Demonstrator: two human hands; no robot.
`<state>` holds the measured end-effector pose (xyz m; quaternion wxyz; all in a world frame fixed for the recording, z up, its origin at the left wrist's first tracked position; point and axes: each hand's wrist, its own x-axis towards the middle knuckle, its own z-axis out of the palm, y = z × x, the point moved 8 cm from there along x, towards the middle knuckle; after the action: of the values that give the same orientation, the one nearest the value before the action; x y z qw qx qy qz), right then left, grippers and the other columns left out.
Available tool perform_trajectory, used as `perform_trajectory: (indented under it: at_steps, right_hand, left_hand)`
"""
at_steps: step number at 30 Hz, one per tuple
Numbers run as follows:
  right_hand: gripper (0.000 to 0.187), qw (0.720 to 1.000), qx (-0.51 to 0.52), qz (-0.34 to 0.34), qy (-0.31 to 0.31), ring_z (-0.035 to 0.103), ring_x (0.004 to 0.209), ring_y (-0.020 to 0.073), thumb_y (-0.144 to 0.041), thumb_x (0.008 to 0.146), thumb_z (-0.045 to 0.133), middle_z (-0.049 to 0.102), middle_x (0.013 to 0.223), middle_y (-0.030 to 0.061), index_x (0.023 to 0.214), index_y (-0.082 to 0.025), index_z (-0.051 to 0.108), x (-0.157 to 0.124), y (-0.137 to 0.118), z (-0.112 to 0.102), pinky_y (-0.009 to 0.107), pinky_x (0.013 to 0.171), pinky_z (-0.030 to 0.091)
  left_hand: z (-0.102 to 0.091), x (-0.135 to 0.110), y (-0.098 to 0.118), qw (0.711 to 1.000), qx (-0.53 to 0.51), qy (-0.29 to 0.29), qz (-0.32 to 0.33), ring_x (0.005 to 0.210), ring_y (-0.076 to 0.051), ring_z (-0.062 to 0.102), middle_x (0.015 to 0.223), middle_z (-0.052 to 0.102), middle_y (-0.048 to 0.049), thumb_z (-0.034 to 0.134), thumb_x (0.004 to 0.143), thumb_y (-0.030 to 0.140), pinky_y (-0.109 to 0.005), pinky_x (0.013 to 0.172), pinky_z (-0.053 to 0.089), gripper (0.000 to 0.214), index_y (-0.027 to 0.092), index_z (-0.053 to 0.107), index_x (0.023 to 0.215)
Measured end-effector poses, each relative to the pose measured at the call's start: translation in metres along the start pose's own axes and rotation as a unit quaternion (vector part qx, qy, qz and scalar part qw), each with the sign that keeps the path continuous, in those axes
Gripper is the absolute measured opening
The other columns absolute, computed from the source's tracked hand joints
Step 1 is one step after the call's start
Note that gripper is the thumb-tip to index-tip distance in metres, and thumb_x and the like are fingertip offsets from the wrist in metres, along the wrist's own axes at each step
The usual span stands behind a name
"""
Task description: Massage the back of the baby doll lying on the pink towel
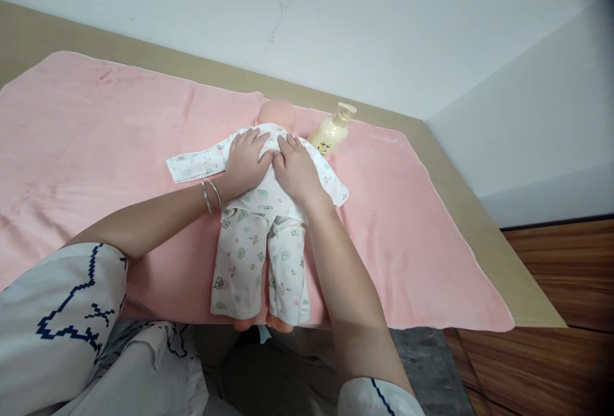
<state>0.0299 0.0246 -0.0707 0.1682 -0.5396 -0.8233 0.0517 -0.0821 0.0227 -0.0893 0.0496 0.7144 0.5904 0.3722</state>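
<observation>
White sleeves (pixel 62 320) — both hands (pixel 248 163) palm-down on the clothed doll (pixel 263 201)

Left hand (pixel 247 160) and right hand (pixel 298 169) are resting side by side on the upper body of a doll (pixel 263 198) in white printed pajamas, thumbs right by each other. Couple of thin bangles (pixel 206 196) on the left wrist (pixel 226 185). Doll's stretched out on a pink blanket (pixel 403 230), feet (pixel 279 324) at the near edge. There's a pale yellow pump bottle (pixel 332 131) just beside its shoulder, tan table (pixel 463 211) underneath, white wall (pixel 192 13) behind.
</observation>
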Motion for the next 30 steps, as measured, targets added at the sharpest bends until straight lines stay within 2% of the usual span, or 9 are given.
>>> perform_trajectory:
  at_steps: [2, 4, 8, 17, 23, 26, 30]
  right_hand:
    - [0.056, 1.000, 0.029, 0.003, 0.000, 0.029, 0.154, 0.0330, -0.027, 0.101, 0.034, 0.036, 0.163, 0.0178, 0.153, -0.008, 0.041, 0.003, 0.007, 0.004, 0.055, 0.125, 0.026]
    - [0.057, 0.999, 0.042, 0.003, 0.011, 0.028, 0.154, 0.0322, -0.029, 0.100, 0.034, 0.036, 0.163, 0.0165, 0.153, -0.009, 0.042, 0.005, 0.011, 0.007, 0.055, 0.126, 0.024]
    - [0.055, 0.997, 0.058, 0.011, 0.048, 0.033, 0.152, 0.0312, -0.029, 0.099, 0.037, 0.042, 0.160, 0.0160, 0.149, -0.011, 0.048, 0.004, 0.012, 0.008, 0.054, 0.126, 0.024]
    - [0.053, 0.991, 0.083, 0.048, 0.097, 0.040, 0.148, 0.0309, -0.030, 0.096, 0.040, 0.048, 0.156, 0.0139, 0.144, -0.014, 0.055, 0.002, 0.012, 0.008, 0.055, 0.124, 0.028]
    - [0.053, 0.990, 0.067, 0.068, 0.103, 0.039, 0.148, 0.0327, -0.027, 0.097, 0.040, 0.047, 0.155, 0.0201, 0.144, -0.007, 0.054, -0.003, 0.003, 0.006, 0.053, 0.124, 0.028]
    - [0.050, 0.989, 0.066, 0.059, 0.115, 0.044, 0.145, 0.0318, -0.026, 0.097, 0.041, 0.054, 0.150, 0.0181, 0.140, -0.008, 0.058, -0.004, 0.005, 0.002, 0.052, 0.123, 0.031]
    - [0.046, 0.987, 0.107, 0.030, 0.114, 0.046, 0.144, 0.0290, -0.027, 0.097, 0.042, 0.057, 0.148, 0.0131, 0.136, -0.014, 0.062, 0.002, 0.017, 0.000, 0.049, 0.121, 0.035]
  left_hand:
    - [0.001, 0.000, -0.001, 1.000, 0.003, 0.002, 0.004, 0.142, -0.029, 0.047, 0.146, 0.058, -0.0126, 0.045, 0.096, 0.029, -0.050, 0.124, 0.030, 0.043, 0.018, 0.059, 0.136]
    - [0.003, 0.001, -0.001, 1.000, 0.009, 0.005, 0.006, 0.142, -0.030, 0.047, 0.147, 0.057, -0.0134, 0.045, 0.097, 0.030, -0.049, 0.124, 0.031, 0.043, 0.017, 0.059, 0.136]
    - [0.003, 0.001, -0.002, 1.000, 0.011, 0.008, 0.007, 0.141, -0.030, 0.048, 0.146, 0.057, -0.0154, 0.046, 0.096, 0.029, -0.049, 0.124, 0.031, 0.044, 0.015, 0.060, 0.136]
    - [-0.001, 0.010, -0.003, 1.000, -0.013, -0.011, 0.002, 0.135, -0.028, 0.054, 0.141, 0.063, -0.0123, 0.048, 0.091, 0.027, -0.047, 0.120, 0.037, 0.044, 0.017, 0.067, 0.130]
    - [0.002, 0.013, -0.009, 1.000, -0.019, -0.017, 0.017, 0.135, -0.027, 0.054, 0.142, 0.062, -0.0108, 0.049, 0.092, 0.031, -0.047, 0.120, 0.037, 0.046, 0.018, 0.064, 0.134]
    - [0.001, 0.008, -0.004, 0.999, 0.013, -0.009, 0.034, 0.137, -0.028, 0.052, 0.144, 0.060, -0.0131, 0.047, 0.095, 0.029, -0.049, 0.120, 0.036, 0.045, 0.017, 0.062, 0.136]
    - [-0.004, -0.003, 0.017, 0.995, 0.066, 0.001, 0.069, 0.135, -0.031, 0.055, 0.138, 0.064, -0.0156, 0.041, 0.098, 0.025, -0.049, 0.114, 0.042, 0.041, 0.014, 0.064, 0.131]
